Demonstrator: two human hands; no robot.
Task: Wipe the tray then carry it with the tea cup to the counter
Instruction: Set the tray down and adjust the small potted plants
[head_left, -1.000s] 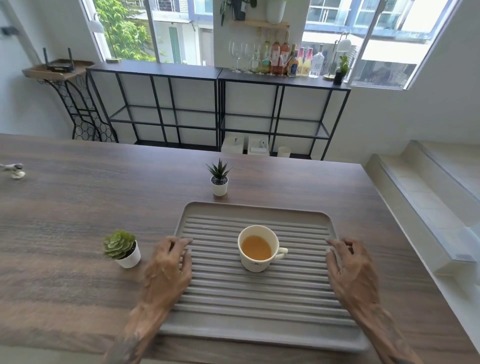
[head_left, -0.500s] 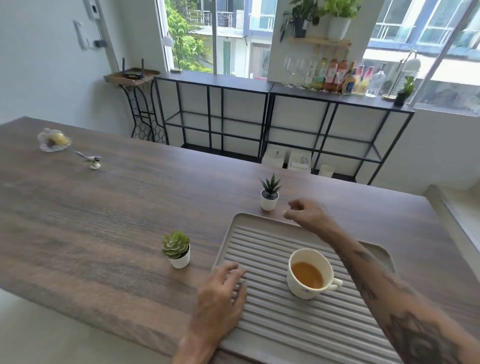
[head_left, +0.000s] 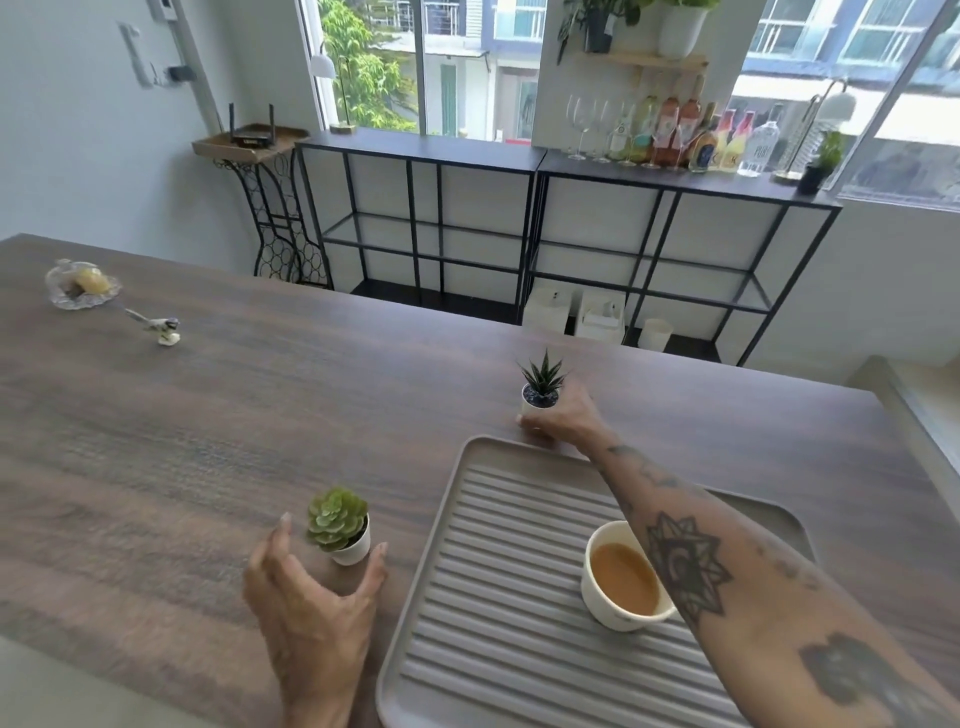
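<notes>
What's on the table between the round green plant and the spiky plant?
Nothing. In the head view, only bare wooden table lies between the round green plant and the spiky plant.

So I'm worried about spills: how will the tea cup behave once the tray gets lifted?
The tea cup looks well filled, so tilting would likely slosh tea. It stands loose on the ribbed tray, so it may slide along the ribs. It looks ceramic, so probably fragile if it drops.
</notes>
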